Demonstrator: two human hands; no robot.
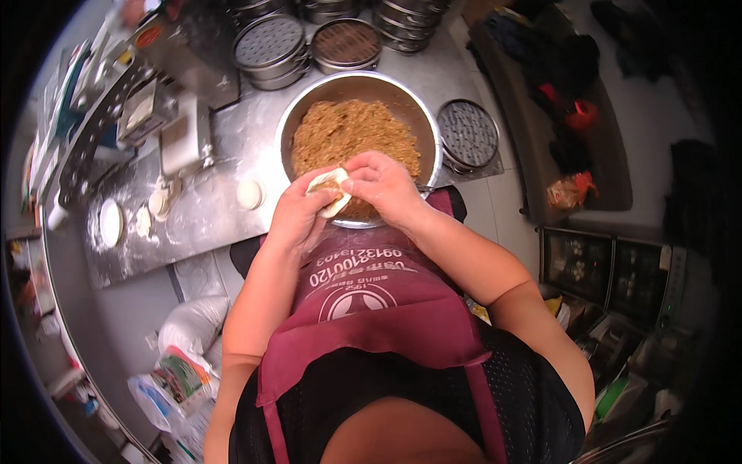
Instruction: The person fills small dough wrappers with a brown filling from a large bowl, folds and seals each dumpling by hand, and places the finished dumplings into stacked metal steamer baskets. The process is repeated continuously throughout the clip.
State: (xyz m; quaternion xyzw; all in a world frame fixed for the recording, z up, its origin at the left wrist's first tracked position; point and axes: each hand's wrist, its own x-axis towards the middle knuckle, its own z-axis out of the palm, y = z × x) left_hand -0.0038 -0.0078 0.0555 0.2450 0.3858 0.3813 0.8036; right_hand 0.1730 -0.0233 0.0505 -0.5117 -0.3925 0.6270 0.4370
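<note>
My left hand cups a round dough wrapper that carries a lump of brown filling, its thumb pressed onto the filling. At the wrapper's right edge, the thumb and fingers of my right hand pinch the dough. Both hands are over the near rim of a large metal bowl. Brown minced filling heaps up inside that bowl. A small stack of dough wrappers lies on the floured metal table, left of my left hand.
Metal steamer baskets stand behind the bowl, and another steamer basket sits at its right. Farther left are more dough rounds, a white dish and a white container. White sacks rest below the table.
</note>
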